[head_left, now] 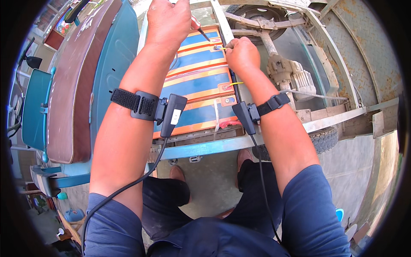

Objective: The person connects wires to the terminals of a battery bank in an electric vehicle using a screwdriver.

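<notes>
My left hand [170, 19] is closed round what looks like a screwdriver [195, 24] with a red and pale handle. Its dark tip slants down to the right, just above a battery terminal. Across from it, my right hand [243, 55] pinches a thin yellow wire [221, 48] at a terminal near the batteries' right edge. Several blue and orange batteries [195, 80] lie side by side in a metal frame under both hands. Another short yellow wire [236, 83] sticks out from a nearer terminal. Each forearm wears a black strap with a cabled device.
A brown padded seat [70, 85] on a teal base is tipped up at left. At right the vehicle frame [334, 115] exposes an axle with a motor [295, 77] and a wheel [257, 17]. A pale blue crossbar [197, 150] runs between the batteries and my legs.
</notes>
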Demonstrator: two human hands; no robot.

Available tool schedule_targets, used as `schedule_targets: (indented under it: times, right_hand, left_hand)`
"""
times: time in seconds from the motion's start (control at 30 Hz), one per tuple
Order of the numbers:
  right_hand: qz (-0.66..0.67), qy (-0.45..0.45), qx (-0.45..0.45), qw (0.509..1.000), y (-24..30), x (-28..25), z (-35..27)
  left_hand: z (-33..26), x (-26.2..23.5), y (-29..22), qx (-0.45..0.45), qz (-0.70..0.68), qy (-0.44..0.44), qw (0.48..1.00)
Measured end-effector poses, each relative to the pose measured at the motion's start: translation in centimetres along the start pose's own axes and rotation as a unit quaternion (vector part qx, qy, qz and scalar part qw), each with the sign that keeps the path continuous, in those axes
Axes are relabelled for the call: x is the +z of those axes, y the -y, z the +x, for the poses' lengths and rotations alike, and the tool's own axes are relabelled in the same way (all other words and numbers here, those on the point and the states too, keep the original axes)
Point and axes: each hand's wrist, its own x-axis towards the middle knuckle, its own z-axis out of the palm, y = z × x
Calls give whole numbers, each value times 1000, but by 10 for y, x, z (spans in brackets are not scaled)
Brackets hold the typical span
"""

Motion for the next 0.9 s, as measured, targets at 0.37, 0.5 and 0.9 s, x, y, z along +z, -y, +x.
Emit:
schedule_targets:
  times: [0.37, 0.5, 0.9]
  right_hand:
    - [30, -20, -7, 999, -4, 2, -1]
    - [38, -21, 1, 999, -1, 1, -1]
    - [35, -22, -2, 999, -3, 4, -1]
  left_hand:
    - [7, 22, 22, 10, 16, 20, 1000]
    - [2, 20, 22, 33, 43, 18, 998]
    - [3, 18, 23, 17, 27, 48, 998]
